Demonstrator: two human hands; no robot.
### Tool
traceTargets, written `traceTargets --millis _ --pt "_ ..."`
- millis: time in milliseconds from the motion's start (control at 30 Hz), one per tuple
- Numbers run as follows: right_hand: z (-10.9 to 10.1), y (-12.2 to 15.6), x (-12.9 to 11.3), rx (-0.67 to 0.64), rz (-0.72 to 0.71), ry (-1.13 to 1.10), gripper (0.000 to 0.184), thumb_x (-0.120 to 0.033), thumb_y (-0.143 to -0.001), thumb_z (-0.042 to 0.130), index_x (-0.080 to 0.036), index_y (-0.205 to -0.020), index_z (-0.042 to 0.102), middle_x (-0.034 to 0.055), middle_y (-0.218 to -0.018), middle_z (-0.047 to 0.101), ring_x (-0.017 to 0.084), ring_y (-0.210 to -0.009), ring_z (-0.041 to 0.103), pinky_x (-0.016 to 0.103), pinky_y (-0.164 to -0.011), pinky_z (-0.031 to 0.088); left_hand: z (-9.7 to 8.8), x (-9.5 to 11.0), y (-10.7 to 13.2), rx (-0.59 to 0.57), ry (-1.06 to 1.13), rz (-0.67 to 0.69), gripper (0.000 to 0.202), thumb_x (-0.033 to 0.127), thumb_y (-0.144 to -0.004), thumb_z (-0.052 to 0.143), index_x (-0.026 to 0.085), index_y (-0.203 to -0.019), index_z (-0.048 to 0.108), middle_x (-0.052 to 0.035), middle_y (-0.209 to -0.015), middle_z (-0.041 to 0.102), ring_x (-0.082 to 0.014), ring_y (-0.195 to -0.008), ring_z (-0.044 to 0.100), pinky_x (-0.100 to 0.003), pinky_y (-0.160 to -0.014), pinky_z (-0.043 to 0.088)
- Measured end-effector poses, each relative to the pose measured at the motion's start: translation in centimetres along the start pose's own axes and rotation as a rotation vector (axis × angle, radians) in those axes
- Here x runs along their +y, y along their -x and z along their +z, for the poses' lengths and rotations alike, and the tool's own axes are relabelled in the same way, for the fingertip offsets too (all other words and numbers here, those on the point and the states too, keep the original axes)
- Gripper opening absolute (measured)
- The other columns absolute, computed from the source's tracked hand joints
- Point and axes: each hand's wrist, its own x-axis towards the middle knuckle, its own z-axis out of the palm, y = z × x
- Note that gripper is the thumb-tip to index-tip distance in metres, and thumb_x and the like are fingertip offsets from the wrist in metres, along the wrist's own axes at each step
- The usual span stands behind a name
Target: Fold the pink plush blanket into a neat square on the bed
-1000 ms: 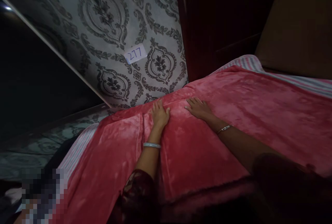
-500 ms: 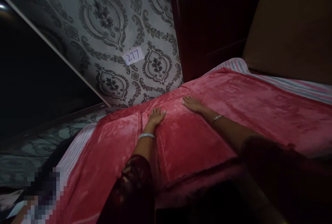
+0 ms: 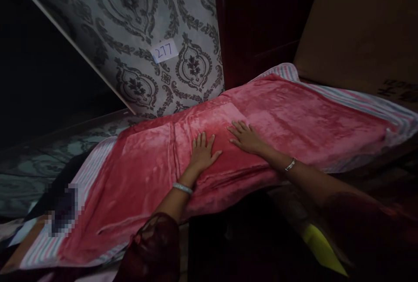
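Observation:
A plush red blanket (image 3: 313, 118) lies spread and partly folded over a long raised surface. Flat on its middle section rests my left hand (image 3: 202, 154), fingers spread, a pale bangle (image 3: 182, 188) at the wrist. To the right of it my right hand (image 3: 246, 137) also lies palm down with fingers apart, touching the same fold; a thin silver bracelet (image 3: 290, 164) is on that wrist. Creases run through the blanket left of my left hand. From under the blanket shows a striped cloth (image 3: 355, 99) at the far right, and again at the left end.
Behind stands a patterned wall (image 3: 130, 33) bearing a paper label (image 3: 165, 50) marked 277. A dark red wooden panel (image 3: 254, 25) and a big brown box (image 3: 359, 33) are at the back right. Something yellow (image 3: 323, 249) sits low at the right. A dark screen-like panel (image 3: 48, 64) is at the left.
My hands have come back toward me across the blanket, palms still down. The view has shifted, so the blanket's near edge and the yellow thing below now show.

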Motion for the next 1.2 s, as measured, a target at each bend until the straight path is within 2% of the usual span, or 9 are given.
traceTargets --millis 100,167,300,433,533,733,933,1067,1200 --pt "-0.3 -0.6 0.3 0.003 -0.011 -0.008 0.064 -0.056 -0.102 0.030 -0.025 -0.158 0.033 0.0103 -0.166 0.018 0.037 -0.152 0.016 0.064 -0.116 0.025 -1.4 0.3 -0.6 -0.099 -0.062 -0.010 0.078 0.063 -0.094 0.044 0.025 -0.159 0.023 -0.0114 -0.169 0.010 -0.0320 -0.156 0.001 -0.054 -0.124 0.005" --pt "-1.2 -0.5 0.2 -0.056 0.011 -0.026 0.065 -0.056 -0.102 0.030 -0.025 -0.159 0.031 0.0104 -0.166 0.017 0.037 -0.152 0.014 0.065 -0.115 0.026 -2.8 0.8 -0.3 -0.182 -0.080 -0.023 0.077 0.064 -0.096 0.040 0.024 -0.160 0.022 -0.0131 -0.169 0.008 -0.0324 -0.156 0.003 -0.054 -0.124 0.008" --pt "-2.5 1.7 -0.5 -0.123 0.044 -0.069 0.067 -0.061 -0.101 0.025 -0.031 -0.161 0.025 0.0070 -0.167 0.016 0.037 -0.152 0.011 0.067 -0.114 0.026 -4.3 2.0 3.1 -0.198 -0.079 0.038 0.072 0.065 -0.097 0.034 0.027 -0.158 0.027 -0.0119 -0.168 0.015 -0.0324 -0.155 0.008 -0.057 -0.124 0.010" --pt "-2.0 5.2 -1.0 -0.077 0.021 -0.029 0.066 -0.066 -0.099 0.027 -0.036 -0.158 0.031 0.0019 -0.166 0.019 0.038 -0.152 0.015 0.065 -0.115 0.027 -3.0 2.3 7.3 -0.163 -0.065 0.097 0.067 0.060 -0.099 0.035 0.031 -0.158 0.026 -0.0091 -0.169 0.017 -0.0326 -0.155 0.008 -0.059 -0.123 0.012" --pt "-0.9 6.5 -0.9 -0.020 0.017 -0.006 0.065 -0.064 -0.100 0.028 -0.035 -0.157 0.034 0.0013 -0.166 0.022 0.037 -0.151 0.016 0.063 -0.115 0.029 -1.9 2.2 8.5 -0.159 -0.059 0.072 0.063 0.054 -0.101 0.033 0.030 -0.159 0.024 -0.0094 -0.169 0.015 -0.0305 -0.156 0.006 -0.058 -0.124 0.011" --pt "0.4 6.3 -0.2 0.015 0.007 -0.044 0.064 -0.064 -0.099 0.027 -0.037 -0.155 0.037 0.0013 -0.164 0.027 0.038 -0.150 0.020 0.066 -0.112 0.032 -2.0 2.9 9.0 -0.110 -0.051 0.045 0.062 0.054 -0.101 0.035 0.027 -0.157 0.032 -0.0120 -0.166 0.023 -0.0303 -0.155 0.015 -0.057 -0.124 0.016" --pt "0.8 6.1 -0.3 0.024 0.015 -0.058 0.064 -0.063 -0.098 0.028 -0.037 -0.155 0.037 0.0011 -0.164 0.028 0.038 -0.150 0.022 0.065 -0.112 0.032 -1.3 4.2 13.5 0.050 0.042 -0.030 0.057 0.047 -0.102 0.039 0.017 -0.150 0.044 -0.0163 -0.156 0.043 -0.0285 -0.148 0.036 -0.051 -0.122 0.027" --pt "1.0 6.2 -0.4 0.027 0.009 -0.051 0.065 -0.062 -0.098 0.028 -0.034 -0.155 0.038 0.0030 -0.164 0.028 0.038 -0.150 0.021 0.064 -0.113 0.031 -2.7 2.6 16.0 0.166 0.134 -0.016 0.045 0.036 -0.103 0.038 0.019 -0.142 0.052 -0.0106 -0.148 0.054 -0.0220 -0.142 0.044 -0.046 -0.122 0.029" --pt "1.9 6.0 -0.3 0.076 0.004 -0.038 0.065 -0.063 -0.097 0.027 -0.036 -0.154 0.040 0.0017 -0.162 0.031 0.038 -0.149 0.024 0.064 -0.113 0.032 -6.2 -1.8 14.3 0.198 0.009 -0.327 0.041 0.026 -0.099 0.041 0.016 -0.136 0.056 -0.0113 -0.142 0.059 -0.0206 -0.134 0.052 -0.035 -0.114 0.039"
